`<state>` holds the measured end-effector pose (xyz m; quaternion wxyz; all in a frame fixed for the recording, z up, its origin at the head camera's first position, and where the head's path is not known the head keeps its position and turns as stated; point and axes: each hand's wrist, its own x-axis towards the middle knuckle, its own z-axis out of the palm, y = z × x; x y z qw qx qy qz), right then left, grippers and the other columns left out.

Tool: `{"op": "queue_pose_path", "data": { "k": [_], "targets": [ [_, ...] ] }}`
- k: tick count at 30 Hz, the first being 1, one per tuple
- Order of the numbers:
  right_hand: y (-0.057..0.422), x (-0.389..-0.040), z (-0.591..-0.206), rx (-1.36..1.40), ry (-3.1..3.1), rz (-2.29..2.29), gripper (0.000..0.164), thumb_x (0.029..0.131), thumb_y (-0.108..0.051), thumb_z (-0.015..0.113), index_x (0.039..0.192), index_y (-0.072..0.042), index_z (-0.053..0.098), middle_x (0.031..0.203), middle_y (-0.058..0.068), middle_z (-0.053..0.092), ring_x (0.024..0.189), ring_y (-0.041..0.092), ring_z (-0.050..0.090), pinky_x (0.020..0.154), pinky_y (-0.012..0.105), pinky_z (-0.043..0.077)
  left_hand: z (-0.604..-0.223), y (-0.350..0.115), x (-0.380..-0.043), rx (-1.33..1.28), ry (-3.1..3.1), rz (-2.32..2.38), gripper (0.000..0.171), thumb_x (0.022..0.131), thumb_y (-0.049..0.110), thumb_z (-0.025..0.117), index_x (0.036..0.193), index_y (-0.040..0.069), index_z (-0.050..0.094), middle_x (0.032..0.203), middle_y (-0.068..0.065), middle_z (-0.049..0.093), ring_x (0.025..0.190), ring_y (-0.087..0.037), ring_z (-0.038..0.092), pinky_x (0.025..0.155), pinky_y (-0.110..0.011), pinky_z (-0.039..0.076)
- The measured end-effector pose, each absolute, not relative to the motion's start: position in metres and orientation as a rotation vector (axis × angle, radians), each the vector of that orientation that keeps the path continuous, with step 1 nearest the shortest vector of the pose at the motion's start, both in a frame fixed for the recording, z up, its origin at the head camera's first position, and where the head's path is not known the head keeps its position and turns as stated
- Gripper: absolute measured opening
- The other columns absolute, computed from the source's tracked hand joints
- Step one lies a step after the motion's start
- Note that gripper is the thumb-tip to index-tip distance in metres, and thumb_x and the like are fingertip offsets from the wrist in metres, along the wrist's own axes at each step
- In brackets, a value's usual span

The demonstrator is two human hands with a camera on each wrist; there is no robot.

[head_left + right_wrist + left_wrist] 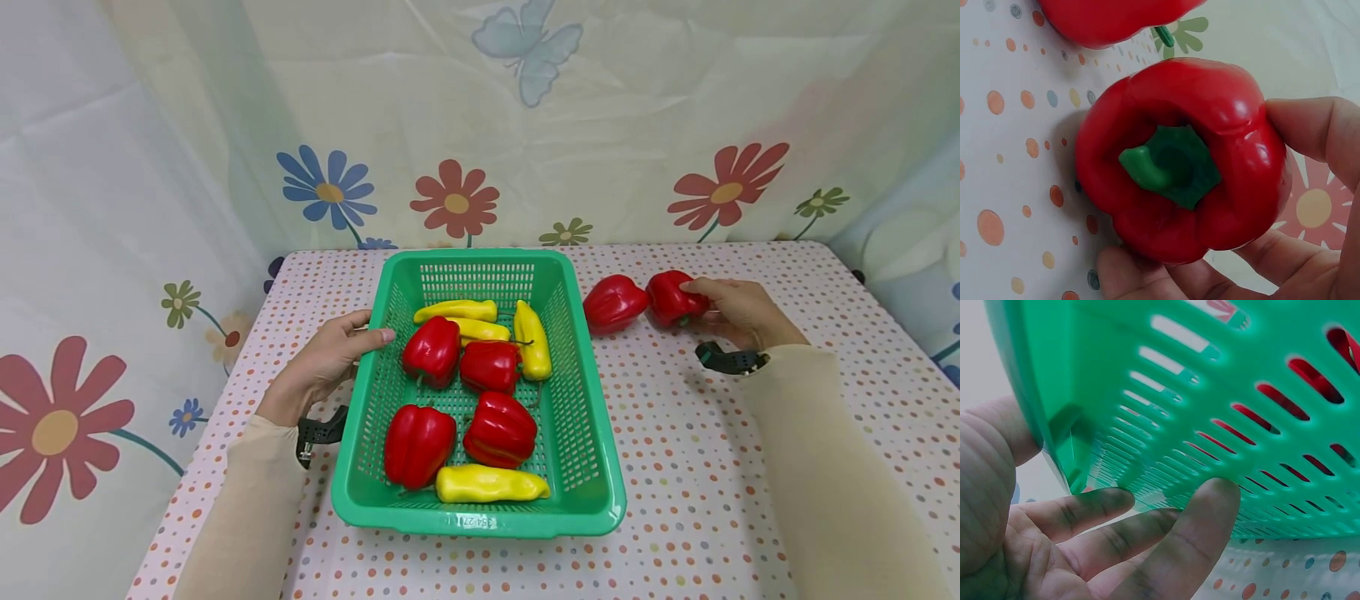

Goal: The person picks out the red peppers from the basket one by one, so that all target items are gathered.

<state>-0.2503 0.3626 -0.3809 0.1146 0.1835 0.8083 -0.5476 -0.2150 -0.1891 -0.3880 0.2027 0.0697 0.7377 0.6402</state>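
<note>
A green plastic basket (480, 522) stands on the table, with several red bell peppers (420, 446) and several long yellow peppers (492, 483) inside. My left hand (321, 364) holds its left rim. In the left wrist view, the thumb hooks over the basket's rim (1019, 381) while the fingers (1204, 519) lie against the slotted outer wall. To the right of the basket, my right hand (738, 310) grips a red bell pepper (670, 298) between thumb and fingers. Its green stem (1154, 169) faces the right wrist camera. Another red bell pepper (615, 304) lies between it and the basket.
A dotted cloth covers the table (690, 508). Behind it hangs a curtain (622, 150) printed with flowers and a butterfly. Black wrist camera mounts (731, 358) sit on both wrists.
</note>
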Motion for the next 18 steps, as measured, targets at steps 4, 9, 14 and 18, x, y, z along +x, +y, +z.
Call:
{"op": "queue_pose_path", "data": {
  "k": [4,9,14,18],
  "targets": [
    [0.3625,-0.25,-0.3797,0.533,2.356,-1.598,0.092,0.105,-0.053,0.054,0.166,0.0,0.01,0.17,0.025,0.016,0.139,0.04,0.038,0.112,0.049,0.044,-0.388,-0.1894,-0.2151,0.204,2.054,1.787,0.058,0.105,0.02,0.063,0.156,0.002,0.042,0.136,-0.029,0.063,0.099,-0.037,0.077,0.078,-0.054,0.064],
    [0.362,-0.2502,-0.3805,0.53,2.365,-1.574,0.093,0.104,-0.056,0.053,0.166,0.0,0.011,0.168,0.027,0.019,0.139,0.043,0.039,0.108,0.047,0.05,-0.3882,-0.1895,-0.215,0.212,2.056,1.78,0.058,0.105,0.021,0.062,0.156,0.002,0.043,0.136,-0.03,0.062,0.099,-0.038,0.077,0.078,-0.054,0.064],
    [0.3618,-0.2501,-0.3804,0.537,2.371,-1.556,0.093,0.104,-0.057,0.05,0.165,0.001,0.01,0.168,0.028,0.019,0.137,0.044,0.039,0.105,0.046,0.053,-0.388,-0.1893,-0.2148,0.212,2.059,1.782,0.057,0.105,0.021,0.063,0.155,0.002,0.044,0.136,-0.029,0.062,0.099,-0.038,0.077,0.078,-0.054,0.064],
    [0.3621,-0.2506,-0.379,0.536,2.376,-1.542,0.092,0.105,-0.057,0.048,0.165,0.001,0.009,0.168,0.029,0.018,0.137,0.044,0.04,0.105,0.047,0.053,-0.3882,-0.1893,-0.2149,0.214,2.062,1.784,0.056,0.105,0.021,0.062,0.155,0.002,0.044,0.136,-0.03,0.062,0.099,-0.038,0.077,0.078,-0.055,0.064]
  ]
}}
